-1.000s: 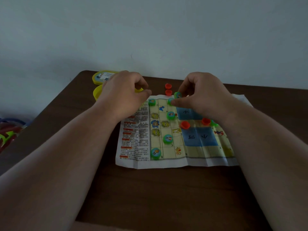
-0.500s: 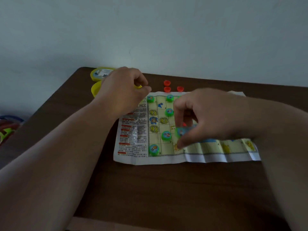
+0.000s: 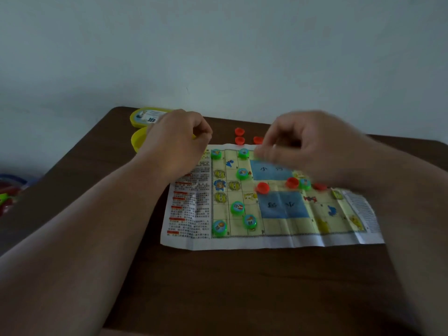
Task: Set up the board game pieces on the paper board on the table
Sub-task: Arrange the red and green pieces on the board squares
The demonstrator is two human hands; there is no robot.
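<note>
Pieces, near row: three green pieces stand on the left part of the paper board (image 3: pixel 286 241), at the near corner (image 3: pixel 219 227), one just right of it (image 3: pixel 250 221), and one behind (image 3: pixel 237 207).
Pieces, middle: a fourth green piece (image 3: pixel 242 173) sits further up the left side; two red pieces (image 3: pixel 262 187) (image 3: pixel 292 182) and one green piece (image 3: pixel 304 184) lie loose around the blue patches, judged not yet on home squares.
Pieces, far row: two green pieces (image 3: pixel 215 154) (image 3: pixel 243 153) stand on the far edge.
Right half of board: printed squares bare; red side judged unplaced.
Table (image 3: pixel 242 287): three red pieces (image 3: pixel 239 140) wait beyond the far edge.
Left hand (image 3: pixel 177 144): fingers curled shut at the board's far left corner; contents cannot be told.
Right hand (image 3: pixel 303 146): blurred, fingertips pinched together over the far edge; possibly on a piece, not confirmed.
Yellow tub (image 3: pixel 139 141) and its lid (image 3: pixel 145 117): far left, behind the left hand.
Progress: green side mostly done, red remaining.
</note>
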